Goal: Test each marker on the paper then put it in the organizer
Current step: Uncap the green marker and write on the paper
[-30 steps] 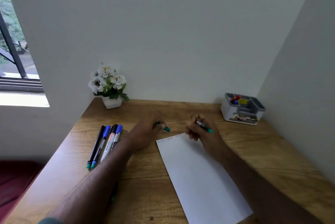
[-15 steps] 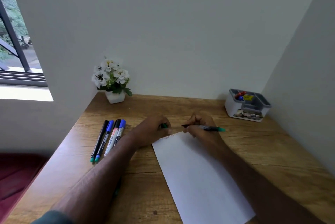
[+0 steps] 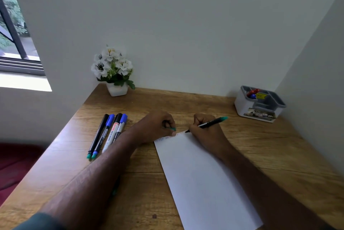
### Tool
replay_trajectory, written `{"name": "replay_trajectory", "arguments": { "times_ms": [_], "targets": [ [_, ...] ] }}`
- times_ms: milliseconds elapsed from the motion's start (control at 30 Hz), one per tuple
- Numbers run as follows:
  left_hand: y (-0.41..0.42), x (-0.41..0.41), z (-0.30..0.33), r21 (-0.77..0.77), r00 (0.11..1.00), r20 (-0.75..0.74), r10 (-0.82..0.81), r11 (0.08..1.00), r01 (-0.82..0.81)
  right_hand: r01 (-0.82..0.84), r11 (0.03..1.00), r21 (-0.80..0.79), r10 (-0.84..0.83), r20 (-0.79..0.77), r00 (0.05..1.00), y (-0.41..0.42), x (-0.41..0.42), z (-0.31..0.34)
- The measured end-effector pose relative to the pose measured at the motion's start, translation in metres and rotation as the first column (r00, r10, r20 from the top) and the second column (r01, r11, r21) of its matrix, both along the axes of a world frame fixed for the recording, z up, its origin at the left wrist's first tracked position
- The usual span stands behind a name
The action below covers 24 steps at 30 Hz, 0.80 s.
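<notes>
Right grip [image 3: 204, 130] pinches the green marker [image 3: 210, 123], left grip [image 3: 158, 127] holds its cap [image 3: 173, 129]: keep the tip light at the paper [image 3: 201, 177]'s far edge, pin the sheet.

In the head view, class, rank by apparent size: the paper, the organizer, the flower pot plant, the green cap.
1. paper
2. organizer and flower pot plant: look alike, unranked
3. green cap, mostly hidden in the left hand
</notes>
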State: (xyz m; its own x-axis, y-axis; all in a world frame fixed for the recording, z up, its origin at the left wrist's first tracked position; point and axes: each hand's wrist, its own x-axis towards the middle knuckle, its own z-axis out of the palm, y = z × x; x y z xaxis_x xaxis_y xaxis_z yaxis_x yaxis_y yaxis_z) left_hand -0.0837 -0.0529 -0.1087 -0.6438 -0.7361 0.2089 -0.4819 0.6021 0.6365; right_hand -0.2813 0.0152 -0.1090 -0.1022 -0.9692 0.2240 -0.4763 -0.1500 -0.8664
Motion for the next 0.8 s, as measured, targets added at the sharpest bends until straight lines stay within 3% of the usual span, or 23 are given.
{"name": "replay_trajectory", "arguments": {
  "times_ms": [800],
  "targets": [
    [-0.0015, 0.0004, -0.0022, -0.004, 1.000, 0.018, 0.004, 1.000, -0.004, -0.003, 0.999, -0.051, 0.000, -0.064, 0.998, -0.0050, -0.0013, -0.0034]
  ]
}}
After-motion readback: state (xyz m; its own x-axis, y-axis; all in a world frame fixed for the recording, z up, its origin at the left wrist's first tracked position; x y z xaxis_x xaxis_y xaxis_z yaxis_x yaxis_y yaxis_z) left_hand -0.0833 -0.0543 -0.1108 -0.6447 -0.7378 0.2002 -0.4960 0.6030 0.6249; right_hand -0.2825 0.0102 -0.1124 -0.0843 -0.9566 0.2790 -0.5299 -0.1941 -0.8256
